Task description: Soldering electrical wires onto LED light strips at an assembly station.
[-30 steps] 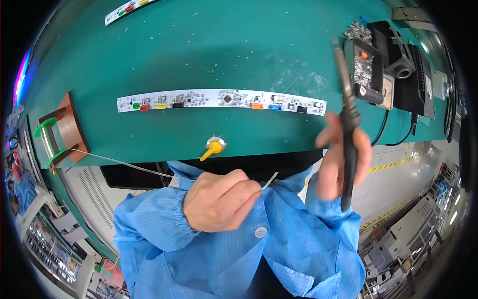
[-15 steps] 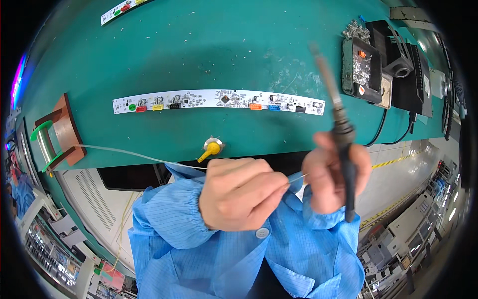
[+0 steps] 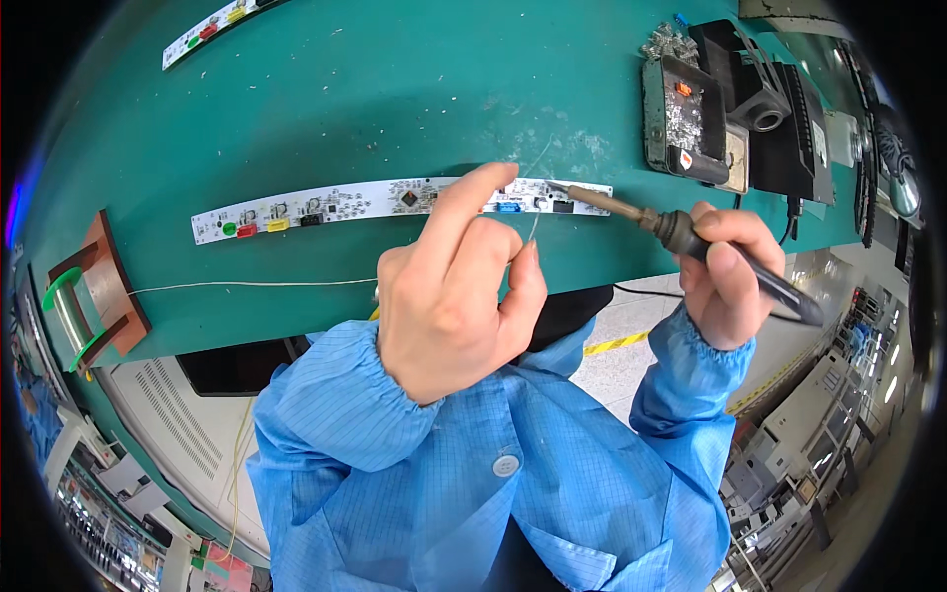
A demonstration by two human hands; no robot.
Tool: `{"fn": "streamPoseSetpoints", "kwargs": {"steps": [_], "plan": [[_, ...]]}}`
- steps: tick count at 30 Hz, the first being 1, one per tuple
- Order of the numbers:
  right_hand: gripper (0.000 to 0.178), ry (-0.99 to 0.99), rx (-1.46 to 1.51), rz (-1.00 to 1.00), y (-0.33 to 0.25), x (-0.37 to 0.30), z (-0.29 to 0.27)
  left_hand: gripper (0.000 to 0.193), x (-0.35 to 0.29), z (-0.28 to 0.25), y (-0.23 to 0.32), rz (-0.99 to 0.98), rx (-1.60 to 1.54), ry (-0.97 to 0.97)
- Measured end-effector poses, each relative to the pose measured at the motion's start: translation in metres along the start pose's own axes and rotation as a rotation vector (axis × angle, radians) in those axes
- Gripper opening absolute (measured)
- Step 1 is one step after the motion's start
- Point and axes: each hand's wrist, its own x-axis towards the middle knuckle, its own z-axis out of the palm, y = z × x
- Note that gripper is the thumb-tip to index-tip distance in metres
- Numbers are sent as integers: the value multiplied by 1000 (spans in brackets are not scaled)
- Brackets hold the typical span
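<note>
A long, slightly curved white circuit board (image 3: 347,203) with coloured connectors lies on the green bench mat. My left hand (image 3: 454,286) pinches a thin solder wire (image 3: 247,284) between thumb and fingers, its index finger stretched out over the board and hiding part of it. The wire's free end rises past the thumb near the blue connector (image 3: 508,207). In my right hand (image 3: 735,266) is a soldering iron (image 3: 681,233), held like a pen. Its tip is over the board's right part, beside the black connector; whether it touches cannot be made out.
The wire runs from a green-ended spool (image 3: 73,318) on a brown stand at the left. At the right stand a black tray with solder scraps (image 3: 686,113) and an iron holder (image 3: 764,109). Another board (image 3: 212,30) lies at the far left.
The iron has swung down from upright to the board's right end. My left hand has moved forward over the board with the wire, and its index finger has extended. The view has shifted slightly.
</note>
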Motion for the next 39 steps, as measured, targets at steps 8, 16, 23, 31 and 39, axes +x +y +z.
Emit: {"fn": "streamPoseSetpoints", "kwargs": {"steps": [8, 16, 23, 31, 39], "plan": [[19, 34, -92, 95, 3, 10, 5, 17, 1, 5, -3, -42, -19, 13], [25, -4, -48, 200, 5, 15, -2, 18, 1, 3, -3, -40, -5, -9], [24, -49, -65, 200, 5, 17, -5, 19, 1, 3, -4, -15, 43, -37], [24, -52, -73, 199, 4, 19, -7, 17, 0, 4, -5, 9, 47, -34], [23, 15, -1, 166, 2, 21, 3, 16, -1, 6, -8, 34, 52, -8]]}}
